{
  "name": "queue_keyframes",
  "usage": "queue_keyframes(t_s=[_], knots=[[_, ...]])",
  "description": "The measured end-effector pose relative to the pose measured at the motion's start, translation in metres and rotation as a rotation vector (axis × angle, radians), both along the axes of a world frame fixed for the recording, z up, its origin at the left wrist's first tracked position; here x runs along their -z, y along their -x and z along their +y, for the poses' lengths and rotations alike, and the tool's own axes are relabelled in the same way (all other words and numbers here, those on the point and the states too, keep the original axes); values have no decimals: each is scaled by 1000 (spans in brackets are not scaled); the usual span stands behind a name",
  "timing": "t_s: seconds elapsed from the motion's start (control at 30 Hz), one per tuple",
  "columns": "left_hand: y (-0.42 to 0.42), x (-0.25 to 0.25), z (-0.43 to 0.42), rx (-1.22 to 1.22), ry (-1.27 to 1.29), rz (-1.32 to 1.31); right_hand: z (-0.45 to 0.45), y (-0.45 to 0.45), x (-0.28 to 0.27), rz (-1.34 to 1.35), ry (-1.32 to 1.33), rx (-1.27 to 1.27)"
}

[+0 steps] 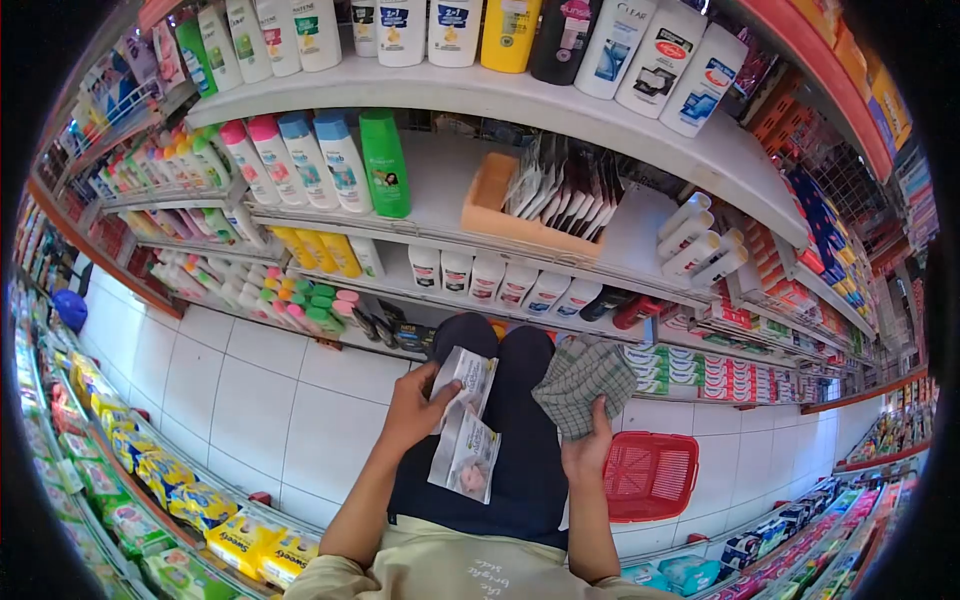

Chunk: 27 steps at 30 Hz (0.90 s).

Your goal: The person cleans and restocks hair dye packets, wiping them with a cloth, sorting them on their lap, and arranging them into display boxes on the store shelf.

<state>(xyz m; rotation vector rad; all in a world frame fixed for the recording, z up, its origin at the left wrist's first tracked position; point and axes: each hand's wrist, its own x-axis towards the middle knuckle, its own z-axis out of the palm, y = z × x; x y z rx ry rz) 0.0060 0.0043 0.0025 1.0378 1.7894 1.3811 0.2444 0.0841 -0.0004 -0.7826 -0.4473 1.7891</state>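
Note:
My left hand (422, 402) grips a folded strip of white sachets (466, 450) with a baby's picture printed on it, over my dark-trousered lap. The thumb presses on the strip's upper part, and its lower part hangs down. In my right hand (586, 446) is a green-and-white checked cloth (588, 382), held from below above my right knee. Beside the right forearm, a red plastic basket (652, 476) stands on the tiled floor. Ahead of my knees, shampoo bottles (490, 278) line the lowest shelf.
An orange cardboard box (490, 195) of upright sachets sits on the middle shelf (430, 165), right of a green bottle (385, 165). Large bottles (455, 30) fill the top shelf. Toothpaste boxes (730, 380) are stacked low right. Yellow packs (240, 540) line the shelf behind me.

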Motion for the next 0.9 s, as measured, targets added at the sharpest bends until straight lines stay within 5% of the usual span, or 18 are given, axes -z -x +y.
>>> queue_keyframes(t_s=[0.3, 0.4, 0.43, 0.47, 0.53, 0.6, 0.7, 0.77, 0.83, 0.9], knots=[[14, -50, 18, -142, -224, -137, -10, 16, 5, -409, -230, 195], [-16, -69, 19, -219, -235, -207, -26, 13, 12, -979, -365, 86], [-25, -64, 18, -170, -240, -103, -25, 14, 23, -983, -597, -57], [-35, -40, 16, -149, -174, -93, -23, 15, 42, -975, -826, -204], [-57, -71, 7, 158, 3, -232, -32, 25, 38, -890, -851, -341], [-80, -67, 8, 152, -234, 0, -49, 33, 20, -682, -504, -334], [-80, -88, 6, 261, -168, 553, -56, 32, -2, -127, -138, -348], [-81, -81, 4, 303, -83, 644, -58, 30, -13, 291, 72, -356], [-75, -85, 1, 318, -10, 805, -71, 32, -30, 262, 16, -328], [-68, -70, 8, 291, -236, 392, -87, 31, -26, 121, 93, -281]])
